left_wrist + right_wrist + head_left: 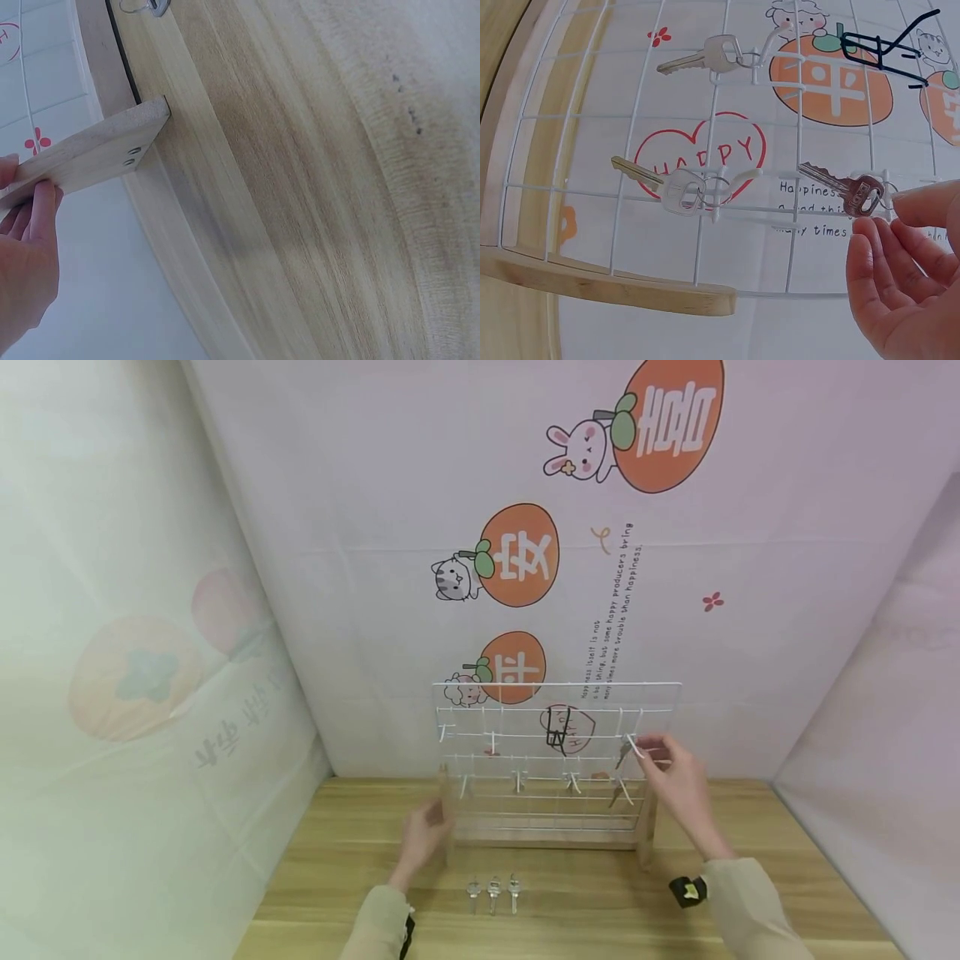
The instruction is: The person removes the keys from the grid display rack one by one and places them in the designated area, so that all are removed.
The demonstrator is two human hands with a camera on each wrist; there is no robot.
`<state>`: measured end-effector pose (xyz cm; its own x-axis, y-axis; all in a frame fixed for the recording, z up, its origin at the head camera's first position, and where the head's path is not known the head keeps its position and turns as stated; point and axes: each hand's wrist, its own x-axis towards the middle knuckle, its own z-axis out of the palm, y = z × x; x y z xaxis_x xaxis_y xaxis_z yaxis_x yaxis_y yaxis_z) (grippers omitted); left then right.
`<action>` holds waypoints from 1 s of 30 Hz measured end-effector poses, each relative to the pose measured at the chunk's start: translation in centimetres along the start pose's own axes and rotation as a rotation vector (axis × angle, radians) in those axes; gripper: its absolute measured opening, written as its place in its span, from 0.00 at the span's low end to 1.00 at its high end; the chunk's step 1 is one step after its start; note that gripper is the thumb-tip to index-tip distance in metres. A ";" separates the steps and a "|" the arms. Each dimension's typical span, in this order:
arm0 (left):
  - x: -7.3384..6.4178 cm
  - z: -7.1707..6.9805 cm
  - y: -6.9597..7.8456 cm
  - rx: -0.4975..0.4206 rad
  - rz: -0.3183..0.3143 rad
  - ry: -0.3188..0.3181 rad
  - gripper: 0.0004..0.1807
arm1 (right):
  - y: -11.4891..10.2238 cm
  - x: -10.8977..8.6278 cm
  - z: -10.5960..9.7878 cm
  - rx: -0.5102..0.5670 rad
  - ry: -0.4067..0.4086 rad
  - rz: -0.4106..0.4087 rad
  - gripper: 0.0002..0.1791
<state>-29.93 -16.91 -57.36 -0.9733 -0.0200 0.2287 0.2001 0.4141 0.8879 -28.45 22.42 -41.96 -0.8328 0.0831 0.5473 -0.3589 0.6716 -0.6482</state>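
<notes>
left hand (424,837) grips wooden upright (97,145), right hand (678,777) pinches key ring (886,197); seat it fully on hook (633,744) before release.

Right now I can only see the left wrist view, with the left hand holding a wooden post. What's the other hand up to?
Observer: The right hand has its fingertips right at a metal key up on the wire grid rack.
Operator: Ooh! I see just a bit of one key. Are any lying down?
Observer: Yes, three silver keys lie in a row on the wooden tabletop.
Operator: And is there anything black on the rack?
Observer: Yes, a black wire hook.
</notes>
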 end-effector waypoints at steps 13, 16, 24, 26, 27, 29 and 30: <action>0.1 0.0 0.0 0.010 0.009 0.009 0.25 | 0.0 0.7 0.6 -0.045 0.004 -0.006 0.09; 0.1 0.0 0.1 0.007 0.007 0.010 0.25 | 0.0 0.8 0.6 -0.037 0.002 -0.002 0.08; 0.2 0.0 0.3 0.008 0.003 0.009 0.26 | -0.1 0.8 0.4 0.000 0.019 -0.028 0.06; 0.2 0.0 0.3 0.005 -0.001 0.011 0.26 | -0.1 0.8 0.3 0.018 0.019 -0.034 0.06; 0.2 0.0 0.3 0.003 -0.002 0.009 0.26 | -0.1 0.7 0.2 0.025 0.021 -0.038 0.06; 0.2 0.0 0.2 0.008 0.001 0.011 0.26 | -0.1 0.6 0.2 0.038 0.025 -0.043 0.06; 0.1 0.0 0.2 0.009 0.005 0.011 0.26 | -0.1 0.6 0.1 0.044 0.024 -0.044 0.06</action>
<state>-30.01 -16.85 -57.11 -0.9710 -0.0285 0.2373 0.2034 0.4227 0.8831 -28.92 22.30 -41.61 -0.8053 0.0723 0.5885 -0.4140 0.6420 -0.6454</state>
